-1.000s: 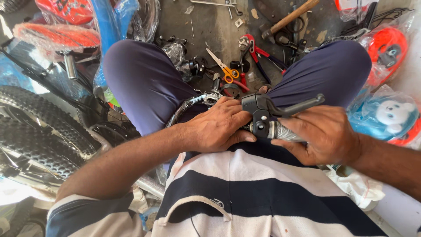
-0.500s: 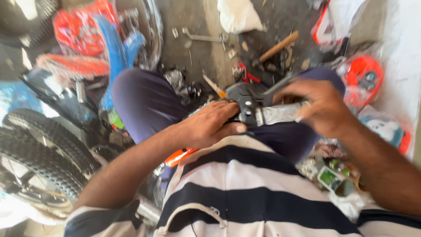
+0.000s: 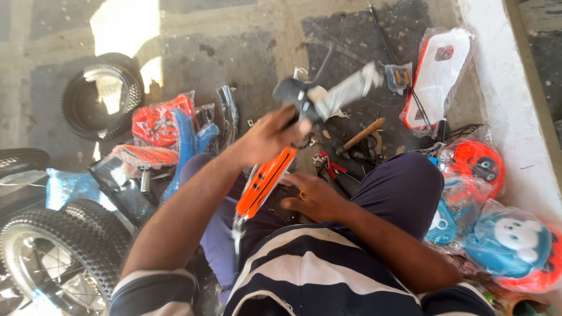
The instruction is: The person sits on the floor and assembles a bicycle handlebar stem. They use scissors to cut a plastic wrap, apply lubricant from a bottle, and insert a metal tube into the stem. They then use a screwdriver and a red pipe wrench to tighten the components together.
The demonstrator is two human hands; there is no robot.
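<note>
I sit on the floor in dark blue trousers and a striped shirt. My left hand (image 3: 270, 136) is raised in front of me and grips a black brake lever with a grey handlebar grip (image 3: 328, 93), which is blurred by motion. An orange plastic guard (image 3: 263, 182) hangs down from that hand toward my lap. My right hand (image 3: 311, 198) rests low on my lap, fingers loosely curled, holding nothing that I can see.
On the floor ahead lie red-handled pliers (image 3: 326, 165), a wooden-handled hammer (image 3: 362, 136) and small parts. Wrapped orange and blue plastic parts (image 3: 159, 126) lie at left beside knobby tyres (image 3: 102, 96) (image 3: 58, 253). Wrapped white panel (image 3: 436, 76) and cartoon-face covers (image 3: 515, 243) lie at right by a white wall.
My left hand has lifted the brake lever and grip up and forward from my lap. My right hand has let go of it and dropped to my lap. The view has tilted toward the floor.
</note>
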